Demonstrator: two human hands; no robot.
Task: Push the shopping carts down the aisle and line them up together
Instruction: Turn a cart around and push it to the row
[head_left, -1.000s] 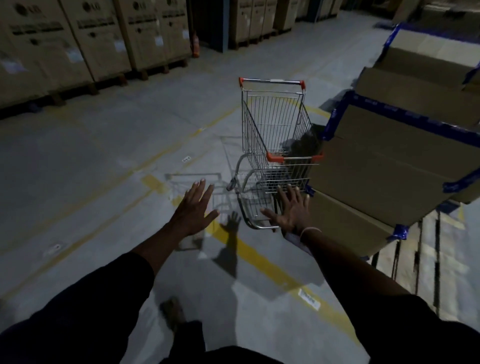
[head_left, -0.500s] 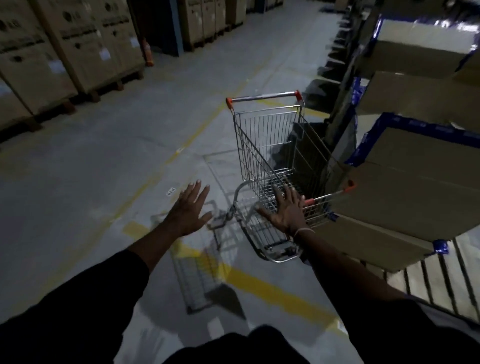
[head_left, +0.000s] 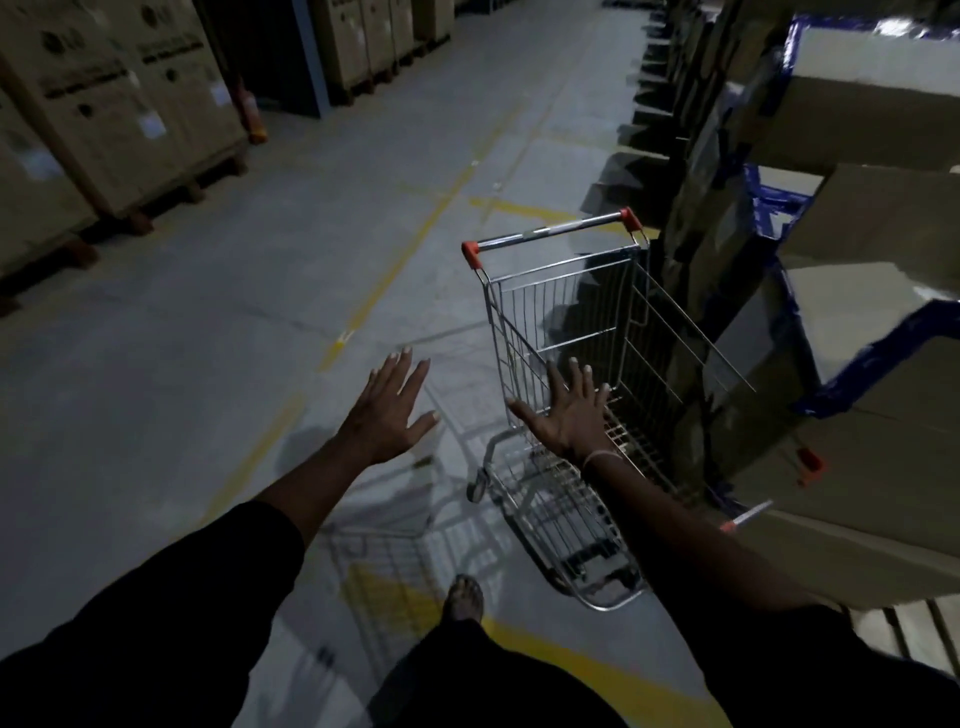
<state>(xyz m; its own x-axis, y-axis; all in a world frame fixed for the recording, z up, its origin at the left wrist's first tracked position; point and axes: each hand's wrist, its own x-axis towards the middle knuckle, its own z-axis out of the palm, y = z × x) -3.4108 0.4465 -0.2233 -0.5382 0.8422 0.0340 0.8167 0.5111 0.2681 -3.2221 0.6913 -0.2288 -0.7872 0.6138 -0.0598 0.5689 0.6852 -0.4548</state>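
A silver wire shopping cart with an orange-capped handle bar at its far end stands on the concrete floor, its near end facing me and its right side close against stacked cardboard boxes. My right hand is stretched out with fingers spread over the cart's near end; contact is unclear. My left hand hovers flat with straight fingers over the floor, left of the cart, touching nothing.
Tall stacks of cardboard boxes edged in blue tape line the right side. Palletised cartons stand along the left. The aisle floor carries yellow lines. My foot steps just behind the cart.
The cart has come nearer and lower in view, now angled with its handle tilted right. Both hands stayed spread, the right one now over the cart's near end. My foot has stepped forward.
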